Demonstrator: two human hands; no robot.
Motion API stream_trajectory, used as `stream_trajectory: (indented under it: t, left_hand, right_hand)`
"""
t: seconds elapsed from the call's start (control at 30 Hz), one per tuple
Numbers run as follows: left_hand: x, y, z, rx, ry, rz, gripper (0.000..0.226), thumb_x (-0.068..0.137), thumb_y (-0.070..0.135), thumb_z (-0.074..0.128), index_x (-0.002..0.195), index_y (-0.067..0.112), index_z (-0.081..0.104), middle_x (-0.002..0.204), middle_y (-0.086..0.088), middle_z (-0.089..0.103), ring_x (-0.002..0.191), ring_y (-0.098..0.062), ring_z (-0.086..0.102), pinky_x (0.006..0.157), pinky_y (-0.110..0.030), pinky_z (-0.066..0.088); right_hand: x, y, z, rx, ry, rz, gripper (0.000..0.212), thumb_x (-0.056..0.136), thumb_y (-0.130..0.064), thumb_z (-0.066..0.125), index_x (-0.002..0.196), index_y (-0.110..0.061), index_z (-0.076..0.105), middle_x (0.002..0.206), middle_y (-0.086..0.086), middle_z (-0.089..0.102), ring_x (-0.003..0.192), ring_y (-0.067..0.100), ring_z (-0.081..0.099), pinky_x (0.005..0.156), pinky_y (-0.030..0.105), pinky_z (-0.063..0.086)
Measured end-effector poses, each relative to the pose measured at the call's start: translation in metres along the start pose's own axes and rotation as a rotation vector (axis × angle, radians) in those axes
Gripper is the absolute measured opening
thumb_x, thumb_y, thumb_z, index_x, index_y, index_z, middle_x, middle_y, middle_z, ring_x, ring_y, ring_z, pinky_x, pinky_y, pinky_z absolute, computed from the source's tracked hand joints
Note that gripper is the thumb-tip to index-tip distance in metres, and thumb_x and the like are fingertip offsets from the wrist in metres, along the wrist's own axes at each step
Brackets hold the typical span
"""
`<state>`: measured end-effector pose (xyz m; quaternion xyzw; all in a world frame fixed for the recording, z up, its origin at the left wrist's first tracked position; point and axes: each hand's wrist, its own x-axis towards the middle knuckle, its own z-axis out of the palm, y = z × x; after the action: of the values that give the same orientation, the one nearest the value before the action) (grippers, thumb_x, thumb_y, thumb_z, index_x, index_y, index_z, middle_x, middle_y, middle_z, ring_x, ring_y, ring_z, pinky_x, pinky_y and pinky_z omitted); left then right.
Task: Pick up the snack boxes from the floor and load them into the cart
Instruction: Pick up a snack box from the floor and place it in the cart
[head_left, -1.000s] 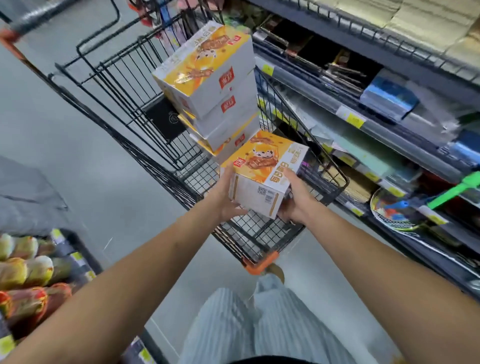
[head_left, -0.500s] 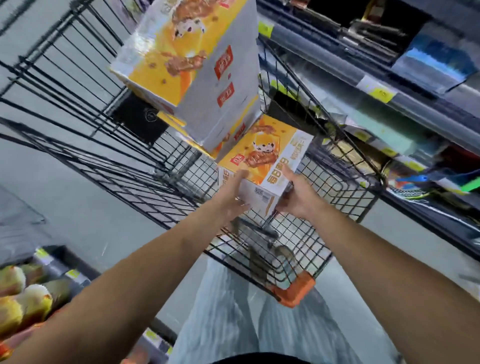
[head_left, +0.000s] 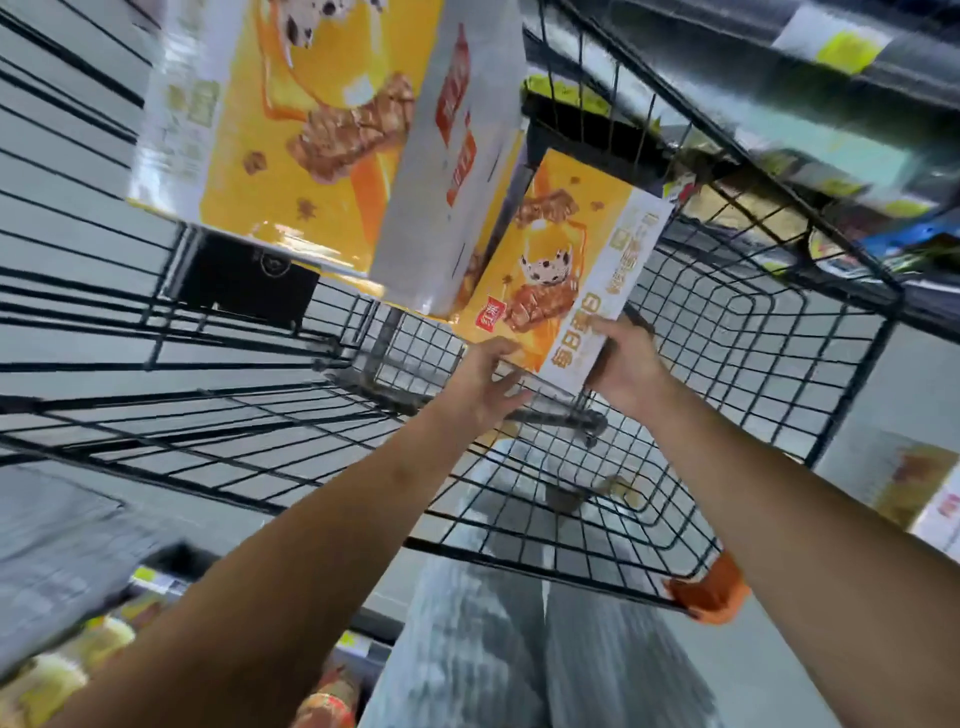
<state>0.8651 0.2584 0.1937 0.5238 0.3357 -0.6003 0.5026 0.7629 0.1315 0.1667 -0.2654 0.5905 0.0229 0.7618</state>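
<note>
Snack box (head_left: 563, 260) inside cart (head_left: 727, 322), fingers of left hand (head_left: 485, 384) and right hand (head_left: 626, 371) gripping its edges

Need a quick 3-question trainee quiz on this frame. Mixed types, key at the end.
1. Multiple choice: where is the yellow-and-white cardboard snack box that both hands hold?
A) flat on the floor
B) inside the black wire cart, beside the stack of matching boxes
C) on a store shelf
2. True or false: the left hand hangs free of the box.
3. Fill in: the plastic bumper on the cart's near corner is coloured ____.
Key: 1 B. 2 false: it grips the box's near end, as the right hand does. 3 orange.
</note>
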Motion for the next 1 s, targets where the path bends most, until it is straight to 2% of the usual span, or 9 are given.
stream_trajectory:
  t: [0.13,0.27,0.37,0.43,0.6,0.7,0.8,0.9,1.0]
  left_hand:
    - [0.0,0.0,0.013,0.048,0.024,-0.024,0.005,0.09,0.011,0.05,0.094,0.014,0.052,0.119,-0.009,0.045,0.113,-0.029,0.047,0.09,-0.04,0.044]
    - [-0.01,-0.004,0.033,0.186,0.127,-0.03,0.007,0.089,0.017,0.048,0.086,0.014,0.053,0.098,-0.007,0.048,0.089,-0.021,0.047,0.08,-0.035,0.045]
    - [-0.029,-0.014,0.063,0.386,0.188,0.009,0.017,0.089,0.019,0.048,0.105,0.014,0.051,0.097,-0.007,0.047,0.076,-0.018,0.043,0.068,-0.029,0.042]
    - [-0.046,-0.022,0.088,0.512,0.197,0.068,0.027,0.092,0.019,0.048,0.118,0.015,0.05,0.093,-0.005,0.047,0.087,-0.021,0.045,0.075,-0.029,0.041]
    - [-0.089,-0.06,0.154,0.876,0.17,0.411,0.008,0.092,0.017,0.051,0.097,0.013,0.056,0.08,-0.001,0.051,0.073,-0.015,0.049,0.058,-0.024,0.038]
    - [-0.099,-0.1,0.179,1.137,0.162,0.606,0.015,0.095,0.017,0.043,0.093,0.011,0.057,0.087,-0.002,0.052,0.09,-0.019,0.047,0.074,-0.028,0.039]
    - [-0.116,-0.152,0.204,1.24,0.128,0.76,0.018,0.096,0.016,0.043,0.098,0.014,0.061,0.091,0.006,0.051,0.093,-0.012,0.042,0.063,-0.01,0.035]
    - [-0.131,-0.205,0.234,1.203,0.015,0.834,0.031,0.096,0.012,0.047,0.125,0.007,0.056,0.104,0.002,0.052,0.093,-0.012,0.047,0.053,0.001,0.035]
    - [-0.138,-0.271,0.277,1.251,-0.069,0.749,0.017,0.096,0.014,0.047,0.103,0.016,0.062,0.092,0.001,0.054,0.087,-0.016,0.048,0.059,-0.015,0.038]
  right_hand:
    - [-0.001,-0.009,-0.003,0.008,0.021,0.005,0.021,0.098,-0.014,0.046,0.116,-0.02,0.054,0.101,0.005,0.06,0.09,0.023,0.056,0.083,0.041,0.049]
    - [-0.018,-0.021,-0.014,-0.12,-0.03,-0.002,0.029,0.096,-0.021,0.049,0.124,-0.024,0.055,0.093,0.0,0.06,0.085,0.019,0.054,0.071,0.031,0.043]
    - [-0.038,-0.027,-0.024,-0.125,-0.074,-0.043,0.013,0.096,-0.022,0.046,0.096,-0.025,0.058,0.084,-0.002,0.059,0.08,0.015,0.054,0.069,0.028,0.039]
    - [-0.055,-0.028,-0.031,-0.093,-0.081,-0.085,0.014,0.097,-0.022,0.045,0.09,-0.027,0.056,0.085,-0.002,0.059,0.082,0.016,0.055,0.075,0.031,0.04]
    - [-0.108,-0.026,-0.092,-0.015,-0.109,-0.204,0.021,0.098,-0.024,0.046,0.116,-0.018,0.054,0.095,0.002,0.066,0.087,0.018,0.061,0.082,0.035,0.044]
    - [-0.143,-0.023,-0.143,0.001,-0.11,-0.273,0.019,0.099,-0.026,0.047,0.116,-0.02,0.053,0.099,0.004,0.067,0.086,0.02,0.063,0.088,0.038,0.044]
    - [-0.177,-0.016,-0.206,0.023,-0.09,-0.329,0.026,0.099,-0.026,0.045,0.123,-0.018,0.049,0.105,0.005,0.066,0.09,0.021,0.063,0.079,0.033,0.048]
    - [-0.211,-0.006,-0.268,0.066,-0.056,-0.368,0.026,0.098,-0.026,0.046,0.123,-0.017,0.049,0.1,0.002,0.067,0.085,0.018,0.064,0.07,0.028,0.048]
    - [-0.245,0.016,-0.345,0.129,0.016,-0.403,0.021,0.099,-0.027,0.046,0.118,-0.019,0.05,0.102,0.002,0.067,0.085,0.017,0.064,0.075,0.03,0.045]
